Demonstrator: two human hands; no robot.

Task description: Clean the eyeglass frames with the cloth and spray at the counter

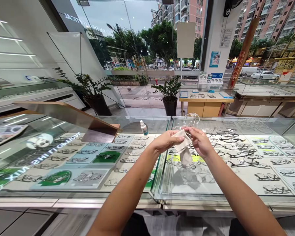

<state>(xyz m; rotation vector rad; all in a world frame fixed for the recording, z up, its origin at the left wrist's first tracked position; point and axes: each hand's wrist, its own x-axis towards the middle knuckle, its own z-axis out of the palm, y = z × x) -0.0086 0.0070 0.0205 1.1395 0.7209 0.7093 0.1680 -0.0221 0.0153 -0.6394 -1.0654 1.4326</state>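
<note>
My left hand (169, 140) is closed on a pale grey cleaning cloth (186, 156), whose lower end hangs down with a zigzag edge. Close beside it, my right hand (201, 142) has its fingers pinched together at the cloth's top edge. What those fingers grip is mostly hidden by the cloth and the fingertips. Just beyond my hands shows a thin, clear, rounded eyeglass frame (192, 119); whether a hand touches it I cannot tell. Both hands are above the glass display counter (166, 196). A small white-capped spray bottle (144, 128) stands on the glass to their left.
Many eyeglasses (245, 154) lie in rows under the glass. A tilted wooden-edged board (98, 126) stands on the left counter. Potted plants (170, 106) and a wooden display table (204, 101) are beyond, before a large window.
</note>
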